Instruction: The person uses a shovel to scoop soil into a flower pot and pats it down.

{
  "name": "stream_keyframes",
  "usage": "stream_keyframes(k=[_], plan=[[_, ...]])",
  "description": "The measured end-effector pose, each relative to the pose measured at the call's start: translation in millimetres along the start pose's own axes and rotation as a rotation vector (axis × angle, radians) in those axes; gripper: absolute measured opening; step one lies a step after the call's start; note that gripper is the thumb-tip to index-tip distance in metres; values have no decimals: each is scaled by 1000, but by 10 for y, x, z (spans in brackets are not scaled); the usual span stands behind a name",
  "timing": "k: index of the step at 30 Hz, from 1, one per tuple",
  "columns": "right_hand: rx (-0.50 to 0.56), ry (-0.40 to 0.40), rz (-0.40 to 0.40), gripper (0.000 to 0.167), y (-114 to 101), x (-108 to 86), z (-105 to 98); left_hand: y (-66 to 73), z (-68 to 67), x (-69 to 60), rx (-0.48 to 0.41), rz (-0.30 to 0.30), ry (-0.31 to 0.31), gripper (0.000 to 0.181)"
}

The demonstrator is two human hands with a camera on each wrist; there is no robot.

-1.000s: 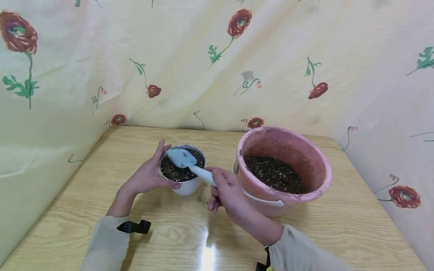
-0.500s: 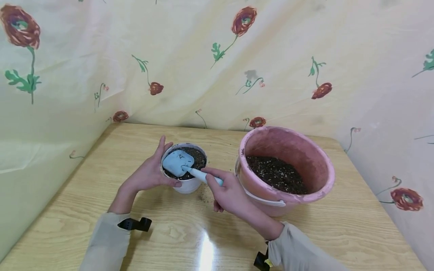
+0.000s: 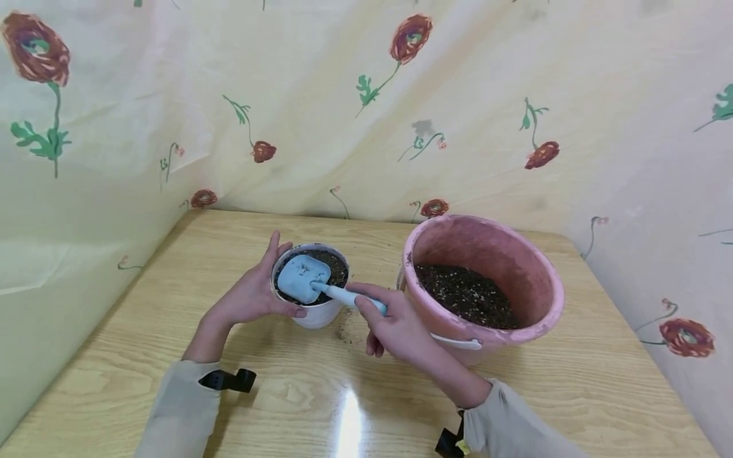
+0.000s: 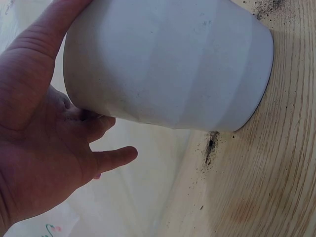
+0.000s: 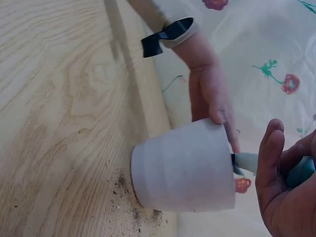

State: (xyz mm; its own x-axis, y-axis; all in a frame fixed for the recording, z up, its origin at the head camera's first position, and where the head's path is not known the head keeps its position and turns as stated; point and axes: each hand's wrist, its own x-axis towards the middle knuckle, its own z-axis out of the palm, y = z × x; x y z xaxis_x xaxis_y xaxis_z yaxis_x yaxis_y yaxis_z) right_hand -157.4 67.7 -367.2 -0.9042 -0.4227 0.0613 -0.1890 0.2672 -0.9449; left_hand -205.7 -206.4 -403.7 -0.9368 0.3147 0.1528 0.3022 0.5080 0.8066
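A white flower pot stands upright on the table, with dark soil near its rim. My left hand holds the pot by its upper left side, the thumb in front and the fingers behind. In the left wrist view, the thumb side of the hand lies along the pot wall. My right hand grips the handle of a light blue trowel, index finger stretched along it. The trowel's blade lies over the soil inside the pot, its back side up with soil specks on it. How deep its edge sits is hidden.
A large pink bucket with dark soil at its bottom stands to the right, close to my right forearm. Its white handle hangs in front. Loose soil crumbs lie beside the pot. A flowered cloth hangs behind the wooden table.
The trowel blade has turned flatter over the soil and come down into the pot, then shifted slightly right. My right hand moved a little right. The left hand keeps its hold on the pot.
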Motion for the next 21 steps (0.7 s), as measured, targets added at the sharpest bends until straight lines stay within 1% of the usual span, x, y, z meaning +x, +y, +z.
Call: stream_keyframes(k=[3, 6, 9, 12, 14, 17, 21], plan=[[-5, -8, -17, 35, -14, -29, -17, 7, -4, 14, -1, 11, -3, 146], [-46, 4, -31, 34, -31, -50, -16, 15, -5, 28, -3, 19, -4, 146], [-115, 16, -16, 33, -66, -48, -10, 26, -6, 27, 1, 14, -3, 146], [-157, 6, 17, 34, -102, -37, -10, 29, -5, 23, 4, 6, 0, 147], [-154, -4, 36, 35, -110, -31, -8, 26, -2, 20, 2, 4, 0, 147], [-140, -13, 37, 35, -92, -29, -4, 17, 1, 14, 0, 3, 2, 147], [-89, -18, 1, 35, -24, -37, 17, 1, 12, -2, -2, 7, 1, 146]])
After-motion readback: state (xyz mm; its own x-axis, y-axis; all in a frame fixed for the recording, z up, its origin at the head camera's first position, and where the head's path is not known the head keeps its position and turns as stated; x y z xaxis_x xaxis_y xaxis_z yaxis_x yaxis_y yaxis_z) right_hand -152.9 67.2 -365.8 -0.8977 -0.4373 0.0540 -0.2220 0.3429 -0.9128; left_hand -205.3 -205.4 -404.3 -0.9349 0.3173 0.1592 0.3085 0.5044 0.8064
